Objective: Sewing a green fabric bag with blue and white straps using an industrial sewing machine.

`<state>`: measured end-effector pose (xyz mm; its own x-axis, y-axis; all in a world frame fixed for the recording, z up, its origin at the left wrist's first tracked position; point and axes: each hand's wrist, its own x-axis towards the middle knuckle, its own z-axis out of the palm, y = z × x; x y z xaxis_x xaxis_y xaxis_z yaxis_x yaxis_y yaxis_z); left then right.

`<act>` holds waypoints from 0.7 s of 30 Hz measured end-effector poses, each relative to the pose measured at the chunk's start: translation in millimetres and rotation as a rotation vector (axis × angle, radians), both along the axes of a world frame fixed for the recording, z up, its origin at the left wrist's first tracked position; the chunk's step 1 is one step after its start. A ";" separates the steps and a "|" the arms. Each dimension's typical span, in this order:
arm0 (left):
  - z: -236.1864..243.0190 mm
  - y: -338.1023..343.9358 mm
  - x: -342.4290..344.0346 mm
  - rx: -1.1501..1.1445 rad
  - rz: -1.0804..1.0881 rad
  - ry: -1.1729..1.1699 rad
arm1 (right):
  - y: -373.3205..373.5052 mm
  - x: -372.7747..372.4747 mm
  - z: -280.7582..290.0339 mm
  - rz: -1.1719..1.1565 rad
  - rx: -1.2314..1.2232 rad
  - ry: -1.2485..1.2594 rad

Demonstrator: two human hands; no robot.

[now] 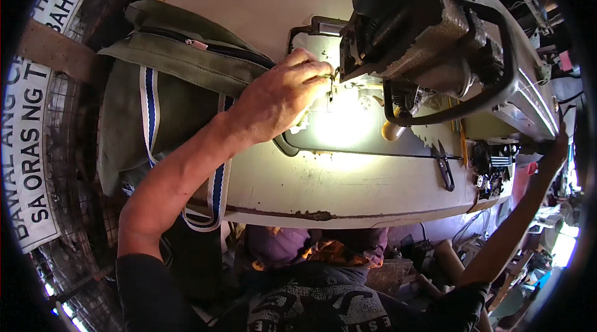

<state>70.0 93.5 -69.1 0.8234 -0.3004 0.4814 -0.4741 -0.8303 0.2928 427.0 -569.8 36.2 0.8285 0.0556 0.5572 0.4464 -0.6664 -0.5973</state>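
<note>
We see the bag (pixel 196 74) at the left of the table (pixel 280 190), spreading past its left end and reaching up to the left hand. It is dull olive green, thick and matt, soft in its folds, with a dark zip (pixel 239 56) running along its upper part and a pinkish, shiny pull (pixel 196 44) on it. Its strap (pixel 148 105) is off-white with a navy stripe down the middle; a loop dangles over the table's front edge.

Our left hand (pixel 283 97) is beside the sewing machine (pixel 429 39), fingertips bunched together at the lamp's glare; we cannot tell whether they grip anything. Our right hand (pixel 561 138) reaches to the machine's far right end, its fingers too small to read. Dark snips (pixel 445 170) lie on the table.
</note>
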 end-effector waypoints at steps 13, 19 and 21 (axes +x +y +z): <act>0.6 -5.7 -1.7 -0.002 0.008 -0.023 | -8.9 24.8 22.6 -0.053 -0.614 -0.361; 4.1 -11.9 -5.6 0.061 0.077 -0.076 | -16.3 80.5 71.2 0.268 -0.808 -0.072; 3.7 -13.5 -6.8 0.182 0.104 -0.074 | 6.7 51.3 59.8 0.223 -0.827 -0.102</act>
<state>63.2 80.0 -65.4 0.8191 -0.3030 0.4871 -0.3974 -0.9121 0.1010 478.2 -563.1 96.1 0.6982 0.6318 0.3368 0.6434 -0.7600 0.0917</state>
